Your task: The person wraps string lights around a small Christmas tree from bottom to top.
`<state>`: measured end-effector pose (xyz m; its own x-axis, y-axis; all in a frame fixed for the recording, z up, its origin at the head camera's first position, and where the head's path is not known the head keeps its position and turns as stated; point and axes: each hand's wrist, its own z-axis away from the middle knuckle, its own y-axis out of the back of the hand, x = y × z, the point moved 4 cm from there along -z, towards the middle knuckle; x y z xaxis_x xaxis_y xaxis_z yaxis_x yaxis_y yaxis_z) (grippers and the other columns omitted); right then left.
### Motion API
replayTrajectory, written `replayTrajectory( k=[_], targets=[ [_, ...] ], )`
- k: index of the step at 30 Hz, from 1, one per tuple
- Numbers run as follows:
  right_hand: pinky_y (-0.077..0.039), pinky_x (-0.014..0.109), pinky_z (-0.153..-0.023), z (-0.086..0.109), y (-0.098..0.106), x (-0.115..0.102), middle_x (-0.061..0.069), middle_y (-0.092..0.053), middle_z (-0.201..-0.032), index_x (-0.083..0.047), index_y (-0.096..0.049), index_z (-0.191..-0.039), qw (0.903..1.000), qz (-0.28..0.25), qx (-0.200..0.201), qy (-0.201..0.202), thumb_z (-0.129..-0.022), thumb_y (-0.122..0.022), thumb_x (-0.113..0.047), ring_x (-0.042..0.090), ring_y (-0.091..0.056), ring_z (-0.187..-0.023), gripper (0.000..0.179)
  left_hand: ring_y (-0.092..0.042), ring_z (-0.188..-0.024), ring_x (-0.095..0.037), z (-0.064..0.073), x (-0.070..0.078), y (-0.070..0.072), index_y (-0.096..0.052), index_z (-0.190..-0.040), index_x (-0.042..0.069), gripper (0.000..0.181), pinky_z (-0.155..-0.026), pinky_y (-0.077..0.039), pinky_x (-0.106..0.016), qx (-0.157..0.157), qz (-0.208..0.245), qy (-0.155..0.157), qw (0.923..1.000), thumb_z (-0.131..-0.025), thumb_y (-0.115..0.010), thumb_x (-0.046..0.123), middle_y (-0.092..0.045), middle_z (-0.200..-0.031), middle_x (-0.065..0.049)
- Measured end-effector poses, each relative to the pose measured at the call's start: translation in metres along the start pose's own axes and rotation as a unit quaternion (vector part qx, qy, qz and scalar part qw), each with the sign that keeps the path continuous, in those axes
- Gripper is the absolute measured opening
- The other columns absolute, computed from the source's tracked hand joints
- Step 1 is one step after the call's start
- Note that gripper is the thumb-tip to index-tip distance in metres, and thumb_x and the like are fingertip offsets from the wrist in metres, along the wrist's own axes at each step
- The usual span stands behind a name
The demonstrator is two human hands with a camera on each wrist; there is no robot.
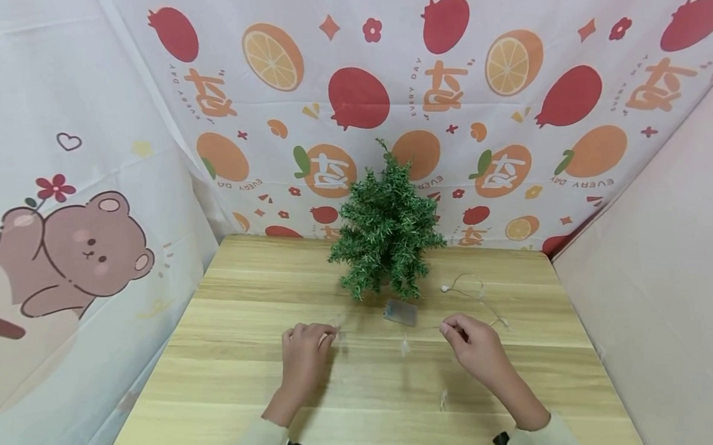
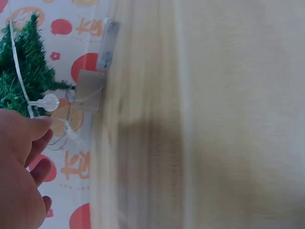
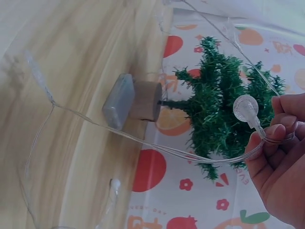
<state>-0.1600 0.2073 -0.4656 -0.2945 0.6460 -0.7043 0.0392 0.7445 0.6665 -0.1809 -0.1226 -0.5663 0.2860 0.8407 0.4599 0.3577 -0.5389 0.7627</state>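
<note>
Both hands hold a string of clear fairy lights over the table (image 1: 243, 357). My left hand (image 1: 305, 355) pinches its thin wire between thumb and index finger, with a clear ball bulb (image 2: 49, 102) right beside the fingertips. To the right, my right hand (image 1: 479, 349) grips the wire too, and another round bulb (image 3: 246, 109) stands up by its fingers. Part of the wire spans between the hands. A grey, see-through battery box (image 1: 400, 312) lies on the table beyond them, in front of a small green artificial tree (image 1: 386, 228) on a brown round base (image 3: 145, 101).
Loose fairy-light wire with a bulb (image 1: 445, 289) curls on the table right of the tree. A fruit-patterned cloth (image 1: 358, 98) hangs right behind the tree. A bear-print cloth (image 1: 98, 244) hangs at the left, and a plain pale panel (image 1: 658, 251) borders the right side.
</note>
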Motion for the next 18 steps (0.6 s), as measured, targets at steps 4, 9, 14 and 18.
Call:
replayTrajectory(
  k=[4,9,14,18],
  targets=[
    [-0.042,0.024,-0.05,-0.002,0.004,-0.006,-0.011,-0.051,-0.066,-0.021,-0.069,-0.092,0.9999,-0.009,0.004,0.005,-0.101,-0.064,-0.023,0.004,-0.044,-0.055,0.01,-0.064,-0.085,-0.024,-0.013,-0.006,0.004,-0.077,-0.095,0.019,0.014,-0.089,-0.043,-0.05,0.034,0.002,0.017,0.9993,-0.084,-0.082,0.013,-0.077,-0.097,-0.002],
    [-0.043,0.024,-0.052,-0.003,0.009,-0.012,-0.009,-0.052,-0.067,-0.02,-0.069,-0.092,0.9998,-0.019,0.002,-0.007,-0.101,-0.064,-0.024,0.005,-0.046,-0.058,0.011,-0.061,-0.08,-0.023,-0.031,-0.009,0.012,-0.076,-0.096,0.013,0.01,-0.075,-0.045,-0.04,0.059,0.036,0.028,0.9972,-0.088,-0.078,0.009,-0.077,-0.096,-0.004],
    [-0.044,0.024,-0.054,-0.004,0.012,-0.016,-0.008,-0.054,-0.069,-0.019,-0.069,-0.095,0.9997,-0.023,-0.002,-0.01,-0.102,-0.063,-0.027,0.006,-0.048,-0.061,0.012,-0.057,-0.077,-0.019,-0.045,-0.009,0.02,-0.075,-0.097,0.009,0.007,-0.07,-0.045,-0.033,0.066,0.058,0.041,0.9953,-0.091,-0.074,0.007,-0.075,-0.092,-0.005],
    [-0.044,0.024,-0.054,-0.004,0.014,-0.022,-0.008,-0.055,-0.071,-0.019,-0.069,-0.096,0.9998,-0.017,0.0,0.005,-0.102,-0.063,-0.025,0.005,-0.048,-0.061,0.011,-0.057,-0.078,-0.02,-0.056,-0.008,0.025,-0.075,-0.098,0.007,0.007,-0.069,-0.047,-0.034,0.073,0.07,0.043,0.994,-0.091,-0.073,0.005,-0.074,-0.092,-0.007]
  ],
)
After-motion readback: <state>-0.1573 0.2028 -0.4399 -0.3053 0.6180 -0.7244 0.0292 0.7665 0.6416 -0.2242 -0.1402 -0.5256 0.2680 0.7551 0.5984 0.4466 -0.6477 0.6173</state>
